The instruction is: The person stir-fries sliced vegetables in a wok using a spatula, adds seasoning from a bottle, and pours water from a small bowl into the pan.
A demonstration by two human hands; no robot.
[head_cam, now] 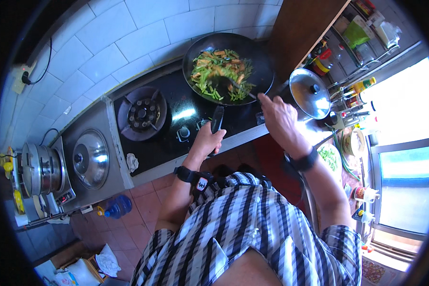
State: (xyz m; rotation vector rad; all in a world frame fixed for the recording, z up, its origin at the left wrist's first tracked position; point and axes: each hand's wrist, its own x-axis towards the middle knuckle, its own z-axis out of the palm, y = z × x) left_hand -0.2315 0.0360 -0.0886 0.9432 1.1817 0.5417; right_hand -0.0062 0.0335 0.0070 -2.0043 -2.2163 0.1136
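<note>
My left hand (206, 142) grips the black handle (218, 119) of a dark wok (262, 68), which rests over the right side of the black stovetop. In the wok lie chopped green vegetable pieces (204, 80) mixed with browned strips. My right hand (280, 119) holds a spatula or ladle (252, 95) by its handle, above the wok's near right rim. Its head reaches in among the food and is blurred.
A bare gas burner (142, 113) sits left of the wok. Beyond it are a domed metal lid (90, 159) and a steel steamer pot (41, 169). On the right stand a glass lid (309, 93), a plate of chopped greens (328, 157) and a bowl (354, 142). A wooden panel (302, 28) rises beside the wok.
</note>
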